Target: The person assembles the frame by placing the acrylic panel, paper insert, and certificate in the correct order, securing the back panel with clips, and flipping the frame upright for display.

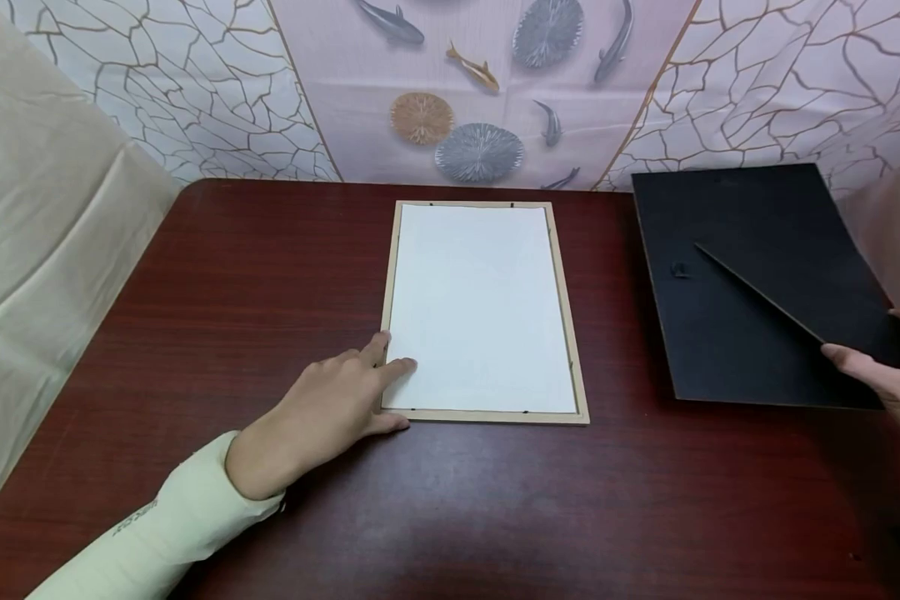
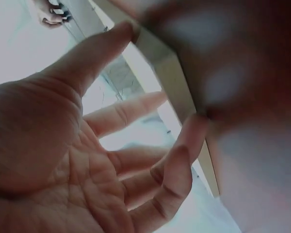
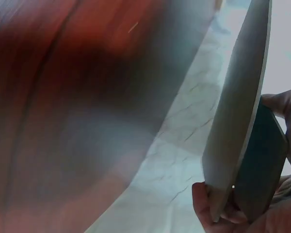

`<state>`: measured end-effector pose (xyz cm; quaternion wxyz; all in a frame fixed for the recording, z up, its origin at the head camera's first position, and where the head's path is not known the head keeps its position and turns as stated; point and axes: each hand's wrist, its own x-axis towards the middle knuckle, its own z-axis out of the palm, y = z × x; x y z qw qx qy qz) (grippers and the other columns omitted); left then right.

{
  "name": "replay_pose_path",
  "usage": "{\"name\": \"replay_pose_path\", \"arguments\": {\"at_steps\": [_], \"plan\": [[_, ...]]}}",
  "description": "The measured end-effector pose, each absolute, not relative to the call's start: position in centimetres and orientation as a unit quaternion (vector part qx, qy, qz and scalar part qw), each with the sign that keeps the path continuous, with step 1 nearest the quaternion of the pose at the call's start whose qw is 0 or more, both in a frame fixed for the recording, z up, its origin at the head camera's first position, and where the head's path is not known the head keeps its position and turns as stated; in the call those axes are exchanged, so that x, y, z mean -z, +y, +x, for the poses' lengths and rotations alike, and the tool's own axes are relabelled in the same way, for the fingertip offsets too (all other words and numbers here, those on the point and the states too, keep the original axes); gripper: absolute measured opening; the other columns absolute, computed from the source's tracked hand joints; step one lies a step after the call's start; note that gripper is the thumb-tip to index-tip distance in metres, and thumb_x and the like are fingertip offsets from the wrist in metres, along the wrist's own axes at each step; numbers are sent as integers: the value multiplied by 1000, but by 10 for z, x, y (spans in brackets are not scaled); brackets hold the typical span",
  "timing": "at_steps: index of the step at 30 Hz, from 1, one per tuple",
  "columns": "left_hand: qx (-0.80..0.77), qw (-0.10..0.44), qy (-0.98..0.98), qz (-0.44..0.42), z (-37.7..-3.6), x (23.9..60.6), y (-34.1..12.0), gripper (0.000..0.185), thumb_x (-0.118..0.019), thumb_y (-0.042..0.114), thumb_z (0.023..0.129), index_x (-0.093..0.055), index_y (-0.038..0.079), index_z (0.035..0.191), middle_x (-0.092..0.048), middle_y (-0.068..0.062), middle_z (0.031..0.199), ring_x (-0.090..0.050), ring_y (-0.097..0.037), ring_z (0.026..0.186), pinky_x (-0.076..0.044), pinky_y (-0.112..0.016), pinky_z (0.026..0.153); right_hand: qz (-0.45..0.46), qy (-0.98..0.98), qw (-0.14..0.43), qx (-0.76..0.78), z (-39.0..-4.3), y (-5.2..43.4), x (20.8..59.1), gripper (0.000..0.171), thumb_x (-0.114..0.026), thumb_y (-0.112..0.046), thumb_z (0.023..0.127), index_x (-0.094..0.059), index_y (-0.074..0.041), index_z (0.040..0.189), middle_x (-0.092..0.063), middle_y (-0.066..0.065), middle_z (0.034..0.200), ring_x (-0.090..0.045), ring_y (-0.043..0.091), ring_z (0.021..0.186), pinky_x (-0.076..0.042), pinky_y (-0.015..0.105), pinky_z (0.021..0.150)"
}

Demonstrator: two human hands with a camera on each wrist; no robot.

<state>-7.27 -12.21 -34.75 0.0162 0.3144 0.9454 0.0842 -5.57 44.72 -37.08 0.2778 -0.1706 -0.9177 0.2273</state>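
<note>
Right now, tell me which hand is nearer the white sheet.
Left hand: it's at the sheet's lower-left corner; the right hand is off to the right, gripping the black board.

The dark red-brown wood-grain surface point(image 1: 270, 283) looks smooth and glossy, the pale rectangular wooden frame point(image 1: 566, 312) smooth and matt, the white rectangular sheet point(image 1: 483, 308) papery. At right, the black rectangular board point(image 1: 735, 333) is matt; at left, the cream cloth point(image 1: 45, 208) looks creased.

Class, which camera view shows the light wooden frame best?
The head view: all four sides of the light wooden frame appear. The left wrist catches mainly a corner and adjoining sides; the right wrist, at most an unclear sliver.
</note>
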Motion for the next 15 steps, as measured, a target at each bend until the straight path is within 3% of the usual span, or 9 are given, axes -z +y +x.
{"name": "replay_pose_path", "arguments": {"at_steps": [2, 3, 4, 5, 7, 9, 12, 15], "plan": [[-88, 34, 942, 322, -77, 344, -125, 57, -91, 35, 81, -70, 14, 130, -63, -19, 134, -67, -25, 75, -58, -41, 58, -160, -924, 254, -236, -50, 411, 346, 63, -77, -27, 89, -60, 6, 141, -65, 22, 126, -35, -21, 95, -25, 9, 89], [-91, 48, 941, 323, -79, 343, -127, 57, -91, 33, 81, -69, 15, 130, -62, -19, 137, -66, -24, 77, -58, -41, 59, -146, -927, 249, -240, -48, 400, 340, 62, -76, -26, 89, -60, 8, 138, -64, 23, 120, -24, -23, 89, -20, 9, 83], [-93, 61, 940, 323, -81, 342, -129, 57, -92, 31, 81, -69, 16, 131, -61, -17, 140, -65, -24, 79, -58, -41, 61, -131, -930, 242, -242, -47, 392, 336, 61, -76, -24, 88, -60, 11, 135, -63, 24, 116, -25, -23, 86, -21, 10, 80], [-96, 73, 939, 322, -83, 340, -131, 59, -92, 31, 81, -69, 16, 133, -60, -17, 143, -66, -26, 84, -58, -42, 64, -121, -934, 233, -242, -47, 383, 331, 63, -76, -21, 88, -57, 16, 134, -58, 37, 120, -25, -22, 84, -23, 11, 78], [-95, 94, 939, 317, -86, 339, -134, 63, -92, 30, 80, -68, 18, 137, -57, -17, 152, -67, -29, 94, -59, -44, 70, -119, -946, 196, -229, -47, 369, 324, 65, -76, -25, 90, -54, 17, 135, -57, 39, 120, -47, -7, 86, -28, 17, 75], [-91, 110, 939, 312, -88, 338, -137, 69, -94, 30, 78, -67, 20, 141, -52, -17, 158, -65, -31, 101, -58, -46, 76, -122, -961, 155, -195, -48, 356, 317, 71, -76, -35, 92, -53, 15, 138, -56, 43, 122, -60, 18, 89, -33, 25, 73], [-85, 118, 939, 312, -91, 339, -141, 76, -95, 31, 75, -65, 20, 144, -48, -16, 162, -63, -31, 103, -57, -48, 81, -108, -973, 116, -167, -50, 337, 309, 75, -78, -43, 90, -55, 11, 137, -60, 43, 119, -57, 58, 99, -37, 40, 71], [-85, 118, 938, 314, -93, 339, -143, 80, -96, 33, 73, -64, 19, 145, -46, -16, 163, -62, -30, 103, -57, -49, 84, -72, -975, 109, -181, -55, 316, 308, 71, -81, -42, 87, -60, 8, 132, -65, 41, 113, -60, 58, 96, -42, 51, 71]]}}
